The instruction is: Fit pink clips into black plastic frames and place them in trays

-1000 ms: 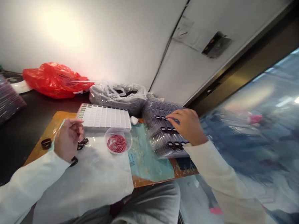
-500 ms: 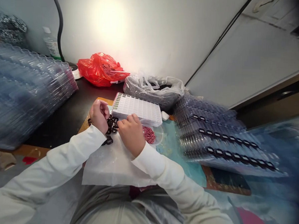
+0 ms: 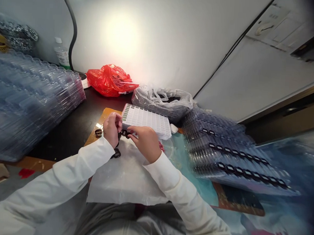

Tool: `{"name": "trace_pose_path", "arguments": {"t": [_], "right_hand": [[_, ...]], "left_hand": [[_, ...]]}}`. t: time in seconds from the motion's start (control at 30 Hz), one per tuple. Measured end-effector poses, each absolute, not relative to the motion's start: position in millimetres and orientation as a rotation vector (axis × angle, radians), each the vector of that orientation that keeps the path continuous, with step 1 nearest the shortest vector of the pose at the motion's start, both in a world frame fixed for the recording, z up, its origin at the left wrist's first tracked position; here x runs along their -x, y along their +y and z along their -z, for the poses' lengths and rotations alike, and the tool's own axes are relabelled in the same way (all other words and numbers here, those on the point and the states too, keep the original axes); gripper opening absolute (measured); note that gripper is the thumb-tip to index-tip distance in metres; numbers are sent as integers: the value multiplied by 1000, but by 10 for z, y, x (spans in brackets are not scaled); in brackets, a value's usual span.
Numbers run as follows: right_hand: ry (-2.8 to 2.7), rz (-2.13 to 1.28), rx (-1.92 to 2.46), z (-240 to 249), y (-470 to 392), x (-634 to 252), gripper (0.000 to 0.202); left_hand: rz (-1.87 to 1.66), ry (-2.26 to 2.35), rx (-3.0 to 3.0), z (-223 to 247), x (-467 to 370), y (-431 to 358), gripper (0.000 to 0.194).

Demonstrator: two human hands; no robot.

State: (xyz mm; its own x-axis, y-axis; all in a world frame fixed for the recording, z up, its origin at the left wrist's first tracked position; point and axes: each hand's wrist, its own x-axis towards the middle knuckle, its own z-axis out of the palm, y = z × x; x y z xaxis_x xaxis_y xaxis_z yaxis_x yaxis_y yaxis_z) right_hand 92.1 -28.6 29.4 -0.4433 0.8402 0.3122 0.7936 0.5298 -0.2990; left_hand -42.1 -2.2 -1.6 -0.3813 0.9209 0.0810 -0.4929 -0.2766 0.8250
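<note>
A dark piece with openings (image 3: 125,133) spans the gap between my hands, above a translucent white sheet (image 3: 124,179). My right hand (image 3: 146,141) pinches its right end between thumb and fingers. On the other side, my left hand (image 3: 112,127) has its fingers curled at the left end; the exact grip is partly hidden. More dark pieces (image 3: 116,153) hang or lie just below my left hand, and another small dark piece (image 3: 98,133) lies left of it. Behind my hands stands a white compartment box (image 3: 147,120). Red bits (image 3: 161,146) show beside my right hand.
Stacked clear plastic trays (image 3: 31,100) fill the left side. Further trays (image 3: 224,145), some holding rows of dark pieces, stand on the right. A red bag (image 3: 108,80), a translucent bag (image 3: 160,103), a bottle (image 3: 61,53) and a lamp (image 3: 73,36) are at the back.
Both hands have drawn closer to the body of dark pieces, and a piece now shows raised between them. The whole view has shifted, with table objects appearing lower.
</note>
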Motion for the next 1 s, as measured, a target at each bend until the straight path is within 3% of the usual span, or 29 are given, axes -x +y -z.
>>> {"name": "trace_pose_path", "arguments": {"t": [0.23, 0.37, 0.53, 0.67, 0.83, 1.0], "right_hand": [[-2252, -318, 1257, -313, -336, -970, 16], [-1860, -683, 1129, -482, -262, -1018, 16], [-1584, -923, 1133, -535, -80, -1025, 16], [-1489, -1060, 1115, -443, 23, -970, 23], [-1895, -659, 1277, -451, 96, -896, 26], [-2149, -325, 1464, -429, 159, -717, 11]], "left_hand": [[-1758, 914, -818, 66, 412, -24, 29], [-1619, 827, -913, 87, 408, -29, 28], [-1365, 641, -914, 123, 383, -33, 51], [-1377, 609, -923, 146, 393, -33, 56], [-1528, 630, -896, 94, 514, 52, 53], [-1778, 580, -767, 10, 722, 224, 53]]}}
